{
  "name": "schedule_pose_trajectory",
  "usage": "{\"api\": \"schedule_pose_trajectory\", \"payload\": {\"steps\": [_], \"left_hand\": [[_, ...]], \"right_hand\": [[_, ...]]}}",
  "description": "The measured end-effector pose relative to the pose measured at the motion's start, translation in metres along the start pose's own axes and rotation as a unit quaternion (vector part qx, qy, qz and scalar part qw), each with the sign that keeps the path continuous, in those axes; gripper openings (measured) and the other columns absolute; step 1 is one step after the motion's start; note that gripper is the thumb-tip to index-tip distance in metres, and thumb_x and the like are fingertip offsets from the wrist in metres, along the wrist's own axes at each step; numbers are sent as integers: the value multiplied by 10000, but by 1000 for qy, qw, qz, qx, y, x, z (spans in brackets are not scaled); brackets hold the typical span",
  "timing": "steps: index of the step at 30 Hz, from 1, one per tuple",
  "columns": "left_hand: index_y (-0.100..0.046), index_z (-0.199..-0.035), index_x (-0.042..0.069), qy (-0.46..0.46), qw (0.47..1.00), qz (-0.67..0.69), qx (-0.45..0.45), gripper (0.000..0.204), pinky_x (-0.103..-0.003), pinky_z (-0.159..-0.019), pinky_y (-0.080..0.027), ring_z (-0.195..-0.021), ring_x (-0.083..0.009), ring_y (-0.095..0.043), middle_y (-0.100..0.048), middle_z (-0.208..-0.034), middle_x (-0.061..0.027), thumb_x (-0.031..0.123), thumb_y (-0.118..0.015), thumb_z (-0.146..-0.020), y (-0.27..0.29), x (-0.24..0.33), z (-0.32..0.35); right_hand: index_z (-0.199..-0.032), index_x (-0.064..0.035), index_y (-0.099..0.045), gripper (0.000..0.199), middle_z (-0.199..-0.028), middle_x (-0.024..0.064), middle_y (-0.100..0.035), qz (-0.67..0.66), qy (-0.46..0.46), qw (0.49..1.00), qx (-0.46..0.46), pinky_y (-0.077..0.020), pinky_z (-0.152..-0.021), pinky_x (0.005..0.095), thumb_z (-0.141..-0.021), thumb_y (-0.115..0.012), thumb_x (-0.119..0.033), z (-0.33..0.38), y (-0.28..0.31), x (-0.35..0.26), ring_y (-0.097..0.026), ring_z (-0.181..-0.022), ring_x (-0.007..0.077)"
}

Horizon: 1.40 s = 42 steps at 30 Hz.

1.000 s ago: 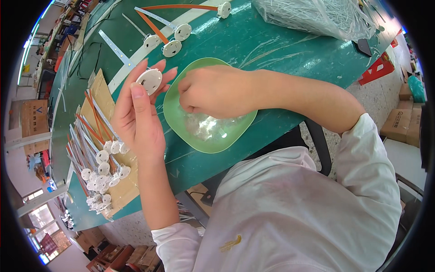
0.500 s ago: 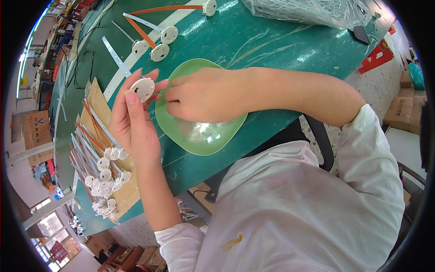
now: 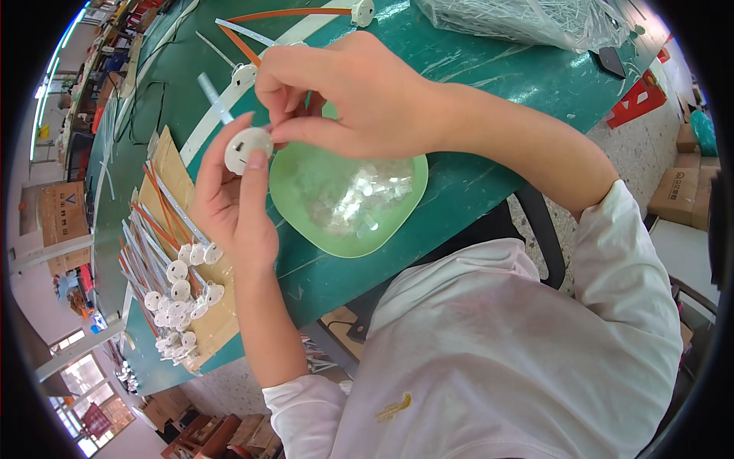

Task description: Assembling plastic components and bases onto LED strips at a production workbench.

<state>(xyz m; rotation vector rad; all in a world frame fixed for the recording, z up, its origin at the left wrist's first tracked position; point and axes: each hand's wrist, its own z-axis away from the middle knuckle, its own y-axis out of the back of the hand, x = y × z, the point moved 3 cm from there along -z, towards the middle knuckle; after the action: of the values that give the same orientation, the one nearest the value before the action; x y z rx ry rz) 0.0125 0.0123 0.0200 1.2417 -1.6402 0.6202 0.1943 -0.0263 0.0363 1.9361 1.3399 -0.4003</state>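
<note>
Between its thumb and fingers, my left hand (image 3: pixel 237 218) grips a white round disc (image 3: pixel 243 145) with a slot in its face. A pale narrow strip (image 3: pixel 215 98) extends from behind it, away from me. My right hand (image 3: pixel 367 96) is closed in a pinch at the disc's right edge; whatever sits between its fingertips is too small to make out. Below that hand lies a light green bowl (image 3: pixel 344 246) holding many small, clear, shiny flakes (image 3: pixel 359 191).
Several white discs (image 3: pixel 180 291) with orange and pale strips lie bunched on cardboard (image 3: pixel 219 329) at left. Another disc with an orange strip (image 3: pixel 362 12) rests at the far side. A clear plastic bag (image 3: pixel 527 17) and a dark flat object (image 3: pixel 609 61) are at far right.
My right hand has come out of the green bowl, moving up and left to the disc's edge, uncovering the clear flakes. The disc has turned slightly in my left hand.
</note>
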Motion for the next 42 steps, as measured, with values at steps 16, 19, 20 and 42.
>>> {"api": "schedule_pose_trajectory", "payload": {"steps": [16,19,20,42], "left_hand": [[-633,-1140,-53,-61,997,43,7,216,-261,-766,-540,-836,-151,-673,-687,-989,-95,67,-637,-961,0,6,2],[-636,-1133,-49,-75,997,-18,29,202,-247,-777,-530,-871,-131,-659,-686,-1021,-89,63,-627,-965,1,4,4],[-638,-1144,-49,-70,997,-13,23,211,-244,-789,-526,-884,-123,-654,-686,-1024,-85,58,-630,-962,0,4,4],[-384,-1457,-66,-13,993,119,3,482,-429,-1068,-454,-1301,-309,-517,-482,-1423,-288,21,-526,-1004,-20,-1,16]], "right_hand": [[-921,-30,-624,126,-832,70,-650,12,-18,999,-23,-571,-579,290,-876,-700,-121,3,-6,-3,-680,-699,186],[-923,-26,-632,105,-802,76,-641,3,48,999,25,-552,-555,284,-883,-682,-109,4,-8,-4,-668,-661,192],[-915,-29,-633,97,-790,75,-636,10,51,998,27,-535,-540,285,-875,-685,-100,4,-7,-5,-660,-649,191],[-914,-3,-634,211,-739,60,-586,236,218,942,96,-511,-488,298,-722,-707,-49,12,-15,-13,-613,-575,193]]}}
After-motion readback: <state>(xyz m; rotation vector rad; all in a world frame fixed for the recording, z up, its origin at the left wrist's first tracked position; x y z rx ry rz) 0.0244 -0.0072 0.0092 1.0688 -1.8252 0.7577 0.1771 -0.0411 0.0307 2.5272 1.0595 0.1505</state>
